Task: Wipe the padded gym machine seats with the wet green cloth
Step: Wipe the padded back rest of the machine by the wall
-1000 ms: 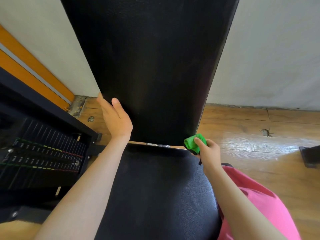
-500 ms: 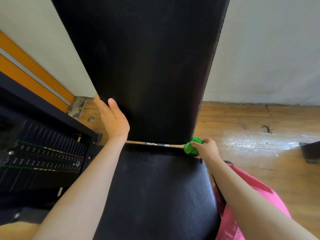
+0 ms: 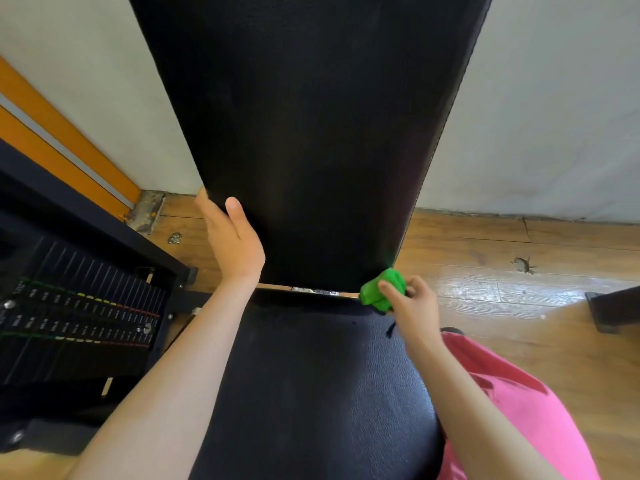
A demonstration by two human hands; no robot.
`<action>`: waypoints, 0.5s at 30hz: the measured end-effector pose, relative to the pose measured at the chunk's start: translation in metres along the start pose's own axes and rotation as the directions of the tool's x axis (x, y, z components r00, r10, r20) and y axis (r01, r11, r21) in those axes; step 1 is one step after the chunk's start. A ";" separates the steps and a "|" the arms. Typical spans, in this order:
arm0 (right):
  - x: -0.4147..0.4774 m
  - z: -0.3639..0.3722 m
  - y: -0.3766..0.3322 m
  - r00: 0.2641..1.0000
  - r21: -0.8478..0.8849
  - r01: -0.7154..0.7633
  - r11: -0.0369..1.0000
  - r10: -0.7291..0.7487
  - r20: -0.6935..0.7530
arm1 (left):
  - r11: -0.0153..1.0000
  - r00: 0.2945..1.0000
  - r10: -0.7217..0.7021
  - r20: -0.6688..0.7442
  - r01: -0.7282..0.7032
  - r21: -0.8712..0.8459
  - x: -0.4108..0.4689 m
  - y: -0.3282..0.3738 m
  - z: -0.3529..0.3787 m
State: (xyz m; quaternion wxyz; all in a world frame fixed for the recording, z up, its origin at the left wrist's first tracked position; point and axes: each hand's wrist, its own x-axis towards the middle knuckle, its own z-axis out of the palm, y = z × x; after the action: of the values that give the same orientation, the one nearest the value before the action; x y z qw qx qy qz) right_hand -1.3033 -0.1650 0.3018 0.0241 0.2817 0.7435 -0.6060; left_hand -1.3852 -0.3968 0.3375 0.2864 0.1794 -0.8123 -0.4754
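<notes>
One bunched green cloth (image 3: 377,289) pinched in R hand (image 3: 414,303), at black padded backrest (image 3: 304,133) corner; L hand (image 3: 235,244) flat on its edge; weight-stack labels (image 3: 79,313) unreadable.

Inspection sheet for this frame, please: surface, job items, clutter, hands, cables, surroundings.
Surface: black seat pad and upright back pad.
Job's things: green cloth bunched at the back pad's lower right corner.
Clutter: small debris and a dark mark on the wooden floor.
Hands: left hand straight-fingered against the back pad's left edge; right hand grips the green cloth.
Cables: nothing seen.
Surroundings: weight stack at left, pale wall behind, pink garment at lower right.
</notes>
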 end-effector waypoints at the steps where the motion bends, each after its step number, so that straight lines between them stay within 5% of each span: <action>1: -0.001 0.007 0.009 0.998 -0.008 -0.060 0.998 0.060 0.010 | 1.000 1.000 -0.004 0.010 0.004 -0.006 -0.001 0.000 0.000; 10: -0.001 0.071 0.024 0.937 -0.029 -0.347 0.937 0.345 -0.056 | 0.998 0.988 -0.052 0.148 0.055 -0.016 0.005 0.002 -0.015; 15: -0.015 0.135 0.003 0.914 0.030 -0.392 0.919 0.386 0.126 | 0.986 0.953 -0.076 0.293 0.116 -0.119 0.011 0.002 -0.027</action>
State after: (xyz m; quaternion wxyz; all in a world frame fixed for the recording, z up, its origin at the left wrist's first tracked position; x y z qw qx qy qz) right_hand -1.3306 -0.2938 0.2688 0.1801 0.3883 0.6531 -0.6247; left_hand -1.3764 -0.4195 0.3529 0.1534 0.1281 -0.8015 -0.5636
